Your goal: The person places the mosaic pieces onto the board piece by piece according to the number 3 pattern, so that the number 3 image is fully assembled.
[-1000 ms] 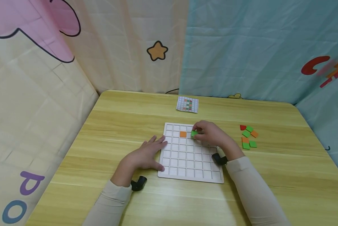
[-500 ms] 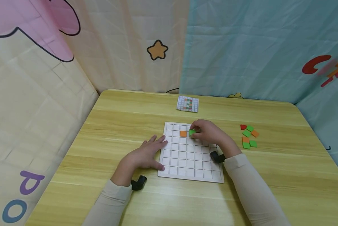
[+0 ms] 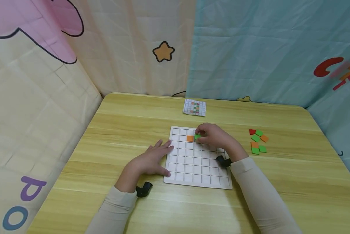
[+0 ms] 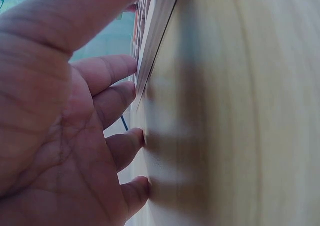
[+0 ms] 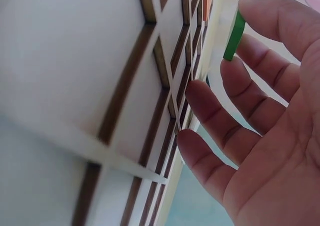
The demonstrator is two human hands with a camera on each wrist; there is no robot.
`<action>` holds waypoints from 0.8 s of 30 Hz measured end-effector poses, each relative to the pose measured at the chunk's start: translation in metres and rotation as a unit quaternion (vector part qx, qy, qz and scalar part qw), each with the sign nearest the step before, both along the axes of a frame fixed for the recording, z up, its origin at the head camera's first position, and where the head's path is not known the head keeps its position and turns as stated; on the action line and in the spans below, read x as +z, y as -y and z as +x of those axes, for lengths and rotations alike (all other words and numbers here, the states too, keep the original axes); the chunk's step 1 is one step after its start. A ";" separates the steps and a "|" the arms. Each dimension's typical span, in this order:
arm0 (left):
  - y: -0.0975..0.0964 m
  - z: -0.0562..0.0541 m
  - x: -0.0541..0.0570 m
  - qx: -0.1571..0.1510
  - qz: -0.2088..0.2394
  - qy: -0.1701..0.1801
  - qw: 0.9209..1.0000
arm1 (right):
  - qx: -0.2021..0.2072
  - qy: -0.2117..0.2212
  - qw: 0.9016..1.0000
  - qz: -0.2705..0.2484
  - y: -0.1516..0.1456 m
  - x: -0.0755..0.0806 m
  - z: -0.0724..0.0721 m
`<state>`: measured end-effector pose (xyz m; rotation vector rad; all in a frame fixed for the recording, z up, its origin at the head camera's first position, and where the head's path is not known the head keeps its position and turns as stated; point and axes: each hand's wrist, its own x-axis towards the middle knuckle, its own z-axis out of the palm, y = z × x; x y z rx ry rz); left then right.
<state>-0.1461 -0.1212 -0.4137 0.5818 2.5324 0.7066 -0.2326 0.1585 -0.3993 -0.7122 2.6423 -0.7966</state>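
A white grid board lies on the table with an orange square tile in one cell near its far edge. My right hand pinches a green square tile between thumb and fingers, close over the cell just right of the orange one. In the right wrist view the green tile stands tilted above the board's ridges, with two other fingertips near the grid. My left hand has its fingers spread along the board's left edge, fingertips and thumb at the rim; its palm shows in the left wrist view.
Several loose green and orange tiles and a red triangular tile lie to the right of the board. A card printed with a coloured grid pattern lies beyond it, near the table's far edge. Printed curtains hang behind the table.
My right hand has moved slightly left with the green tile, bringing it nearer the orange tile. The left hand has stayed in place.
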 end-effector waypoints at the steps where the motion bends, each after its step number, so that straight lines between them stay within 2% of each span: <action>1: 0.000 0.000 0.001 0.000 0.000 -0.001 1.000 | 0.001 -0.001 1.000 0.001 0.000 0.000 0.000; 24: 0.000 0.000 0.001 0.001 -0.002 0.001 1.000 | -0.003 0.000 1.000 0.031 0.005 -0.004 -0.002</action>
